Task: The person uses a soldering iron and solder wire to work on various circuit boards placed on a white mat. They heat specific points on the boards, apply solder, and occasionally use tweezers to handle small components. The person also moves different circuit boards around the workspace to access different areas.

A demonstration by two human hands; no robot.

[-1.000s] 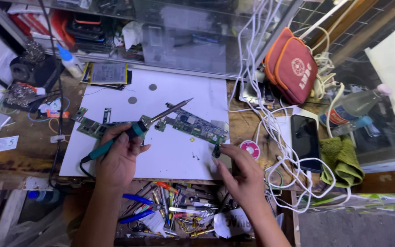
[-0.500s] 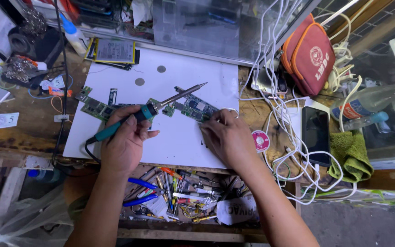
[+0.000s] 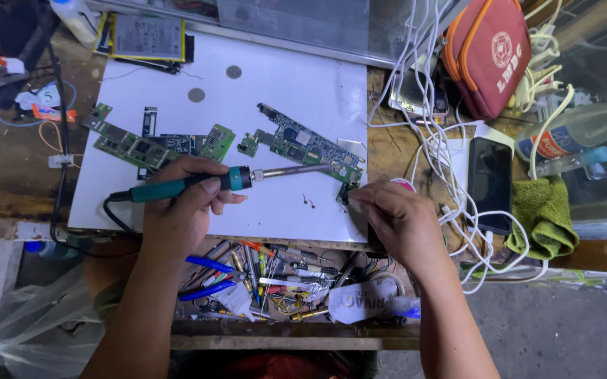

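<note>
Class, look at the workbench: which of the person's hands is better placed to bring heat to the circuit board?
Left. The left hand grips the soldering iron, its tip at the circuit board; the right hand pinches something small beside it.

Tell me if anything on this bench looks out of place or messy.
White cables sprawl tangled over the phone and bench edge. Tools lie heaped in the tray below the mat. Circuit boards lie scattered and askew. The left hand holds a soldering iron.

Bare white mat (image 3: 289, 105) between circuit boards (image 3: 303, 144)
</note>
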